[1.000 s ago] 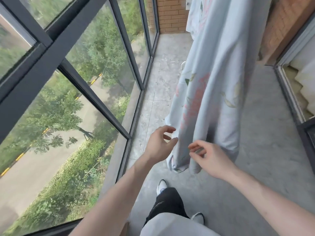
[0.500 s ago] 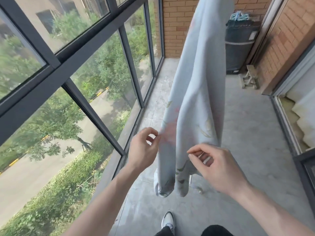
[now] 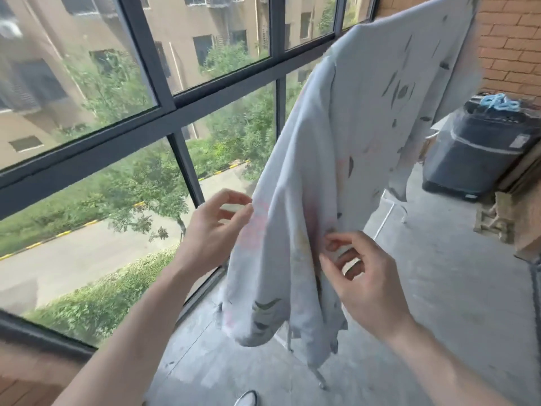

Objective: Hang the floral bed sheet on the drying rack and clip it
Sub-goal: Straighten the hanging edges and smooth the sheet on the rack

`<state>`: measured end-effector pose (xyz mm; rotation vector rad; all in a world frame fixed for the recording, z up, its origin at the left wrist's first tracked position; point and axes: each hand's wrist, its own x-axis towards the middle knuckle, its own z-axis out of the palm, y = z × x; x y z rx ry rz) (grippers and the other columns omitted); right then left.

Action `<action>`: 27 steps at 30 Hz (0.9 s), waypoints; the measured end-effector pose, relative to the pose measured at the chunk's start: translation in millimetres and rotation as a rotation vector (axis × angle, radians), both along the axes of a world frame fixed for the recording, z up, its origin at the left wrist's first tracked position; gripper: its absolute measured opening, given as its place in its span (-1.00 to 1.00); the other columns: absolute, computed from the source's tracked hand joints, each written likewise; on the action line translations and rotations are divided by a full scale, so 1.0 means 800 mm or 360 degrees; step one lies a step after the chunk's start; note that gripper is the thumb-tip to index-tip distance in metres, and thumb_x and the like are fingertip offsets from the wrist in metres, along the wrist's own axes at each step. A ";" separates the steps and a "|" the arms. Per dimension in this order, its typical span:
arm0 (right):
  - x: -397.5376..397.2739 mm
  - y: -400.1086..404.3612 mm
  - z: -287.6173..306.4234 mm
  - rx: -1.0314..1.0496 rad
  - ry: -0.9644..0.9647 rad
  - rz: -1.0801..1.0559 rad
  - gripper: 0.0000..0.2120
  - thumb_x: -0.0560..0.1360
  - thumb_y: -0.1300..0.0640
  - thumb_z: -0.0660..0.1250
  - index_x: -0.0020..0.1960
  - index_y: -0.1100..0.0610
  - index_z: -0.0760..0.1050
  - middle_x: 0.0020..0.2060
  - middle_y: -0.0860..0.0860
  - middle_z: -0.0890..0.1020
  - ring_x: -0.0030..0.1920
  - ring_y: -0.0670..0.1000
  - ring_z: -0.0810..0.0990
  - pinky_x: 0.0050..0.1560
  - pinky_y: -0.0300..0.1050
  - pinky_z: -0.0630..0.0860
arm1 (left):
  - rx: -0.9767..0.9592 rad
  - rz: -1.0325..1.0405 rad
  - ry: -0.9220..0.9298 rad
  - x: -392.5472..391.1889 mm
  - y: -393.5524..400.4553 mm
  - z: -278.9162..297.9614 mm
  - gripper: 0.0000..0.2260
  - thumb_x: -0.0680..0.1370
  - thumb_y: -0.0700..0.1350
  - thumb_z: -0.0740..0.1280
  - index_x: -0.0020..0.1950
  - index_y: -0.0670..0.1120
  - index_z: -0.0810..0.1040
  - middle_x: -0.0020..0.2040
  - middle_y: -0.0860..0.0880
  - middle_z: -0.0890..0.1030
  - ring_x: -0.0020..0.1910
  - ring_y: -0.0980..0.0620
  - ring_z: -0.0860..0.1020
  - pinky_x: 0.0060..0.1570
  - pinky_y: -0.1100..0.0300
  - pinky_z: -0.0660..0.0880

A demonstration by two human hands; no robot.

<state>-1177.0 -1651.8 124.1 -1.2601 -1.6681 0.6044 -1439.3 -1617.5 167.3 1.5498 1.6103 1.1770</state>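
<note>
Sheet [image 3: 345,159] is hung up high beside the window [image 3: 175,104], with its bottom end drooping near the floor. Its edge nearest the window is pinched by the left hand [image 3: 215,230]. A fold farther from the window is pinched by the right hand [image 3: 363,276].

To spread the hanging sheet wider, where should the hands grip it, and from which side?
Probably at its two side edges, low down. The sheet hangs bunched in vertical folds, so the left hand pinches the window-side edge from the left and the right hand pinches the opposite fold from the right, then they pull apart.
</note>
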 end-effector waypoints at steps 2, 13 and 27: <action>0.012 0.009 0.009 -0.0025 0.0012 0.0108 -0.71 0.50 0.13 0.52 0.16 -0.11 0.57 0.04 -0.18 0.65 -0.15 0.00 0.65 -0.17 -0.16 0.59 | 0.0078 -0.0046 0.0086 0.027 -0.013 0.019 -0.86 0.63 0.08 0.37 0.16 0.13 0.63 0.08 0.18 0.68 0.00 0.18 0.65 -0.09 0.28 0.61; 0.030 0.054 0.053 0.0089 0.0068 0.0413 -0.72 0.53 0.10 0.49 0.22 -0.02 0.58 0.07 -0.21 0.66 -0.09 -0.11 0.64 -0.03 -0.09 0.61 | 0.0283 0.0327 0.0534 0.070 -0.027 0.068 -0.90 0.59 -0.12 0.44 -0.11 0.04 0.67 -0.21 0.17 0.67 -0.26 0.28 0.60 -0.34 0.41 0.45; 0.025 0.150 0.231 0.0825 -0.0180 0.0303 -0.49 0.55 0.02 0.38 0.47 -0.01 0.38 0.40 -0.09 0.44 0.37 0.02 0.34 0.32 -0.29 0.29 | 0.0249 0.0406 0.0513 0.093 -0.046 0.133 -0.91 0.60 0.05 0.40 0.07 0.09 0.62 -0.07 0.19 0.66 -0.29 0.33 0.58 -0.34 0.28 0.42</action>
